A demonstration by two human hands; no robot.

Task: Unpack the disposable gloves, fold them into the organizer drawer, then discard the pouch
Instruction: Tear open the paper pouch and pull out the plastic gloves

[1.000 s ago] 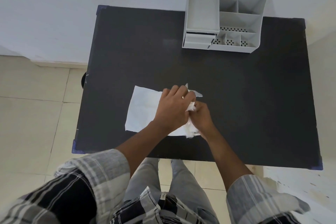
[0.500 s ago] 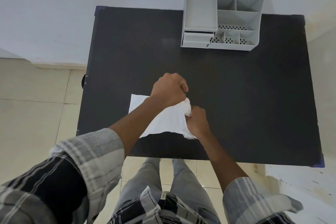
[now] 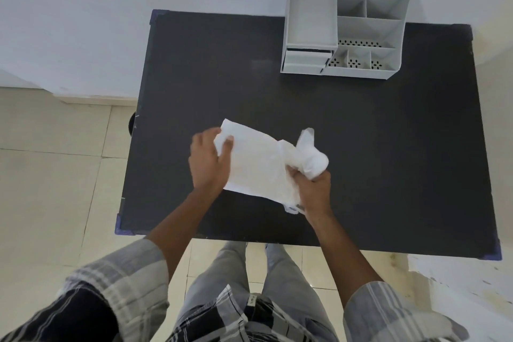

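Note:
A white pouch (image 3: 255,164) is held tilted just above the black table (image 3: 388,147), near its front middle. My left hand (image 3: 209,159) pinches the pouch's far left corner between thumb and fingers. My right hand (image 3: 312,189) is closed around a bunched white wad of gloves (image 3: 312,159) that sticks out of the pouch's right end. The grey organizer (image 3: 344,28) stands at the table's back edge, its small drawer (image 3: 304,61) at the lower left front, pulled out slightly.
The organizer has several open compartments, all bare. A white wall runs behind the table. Beige tiled floor lies to the left and in front, and my legs stand at the front edge.
The pouch has been lifted off the table and turned. My left hand shifted to its left corner and my right hand drew the bunched gloves out to the right.

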